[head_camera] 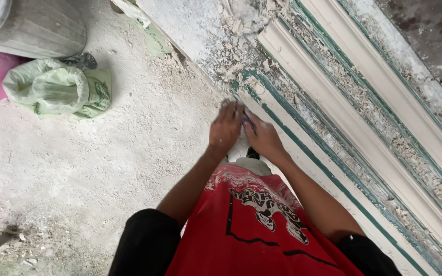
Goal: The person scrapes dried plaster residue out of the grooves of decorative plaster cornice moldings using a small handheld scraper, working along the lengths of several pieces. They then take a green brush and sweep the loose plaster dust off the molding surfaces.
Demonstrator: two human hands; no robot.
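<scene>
Both hands (244, 132) press together on a white moulding (303, 148) (green-edged, plaster-dusted), a sack (52, 87) nearby

floor: dusty pale concrete (103, 168) | green sack (52, 89) beside grey bin (37, 25) | daylight

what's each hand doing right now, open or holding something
Left hand: open, fingers flat against the moulded frame.
Right hand: closed on a small dark tool; what kind cannot be told.

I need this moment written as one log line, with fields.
left hand: on moulded frame edge | right hand: shut on thin tool | floor: dusty, green sack, grey bucket
</scene>
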